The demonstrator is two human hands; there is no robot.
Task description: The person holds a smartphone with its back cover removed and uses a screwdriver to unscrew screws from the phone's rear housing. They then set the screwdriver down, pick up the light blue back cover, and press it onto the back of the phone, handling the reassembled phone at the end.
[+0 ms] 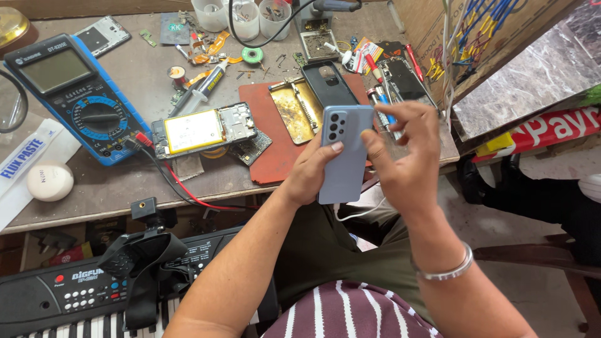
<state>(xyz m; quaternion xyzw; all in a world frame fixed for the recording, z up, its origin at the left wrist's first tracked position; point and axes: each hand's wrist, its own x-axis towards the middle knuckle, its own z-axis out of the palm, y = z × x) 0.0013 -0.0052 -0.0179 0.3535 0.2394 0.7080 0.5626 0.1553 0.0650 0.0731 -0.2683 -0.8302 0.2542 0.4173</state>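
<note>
Light blue slab-shaped smartphone (343, 156), back and camera cluster facing up, is held above the bench's front edge. Left hand (311, 172) grips its left side; right hand (404, 153) pinches its right edge (thumb on back). Opened phone chassis with yellow battery (203, 129) lies mid-bench; blue multimeter (75, 94) near left edge.

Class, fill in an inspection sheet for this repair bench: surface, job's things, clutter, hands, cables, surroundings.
Surface: grey bench, red mat.
Job's things: blue phone, back up, held above the mat.
Clutter: opened phone, multimeter, syringe, cups, screwdrivers.
Hands: left hand grips the phone; right hand touches its edge.
Cables: red and black leads, white cable.
Surroundings: keyboard, cardboard box.
</note>
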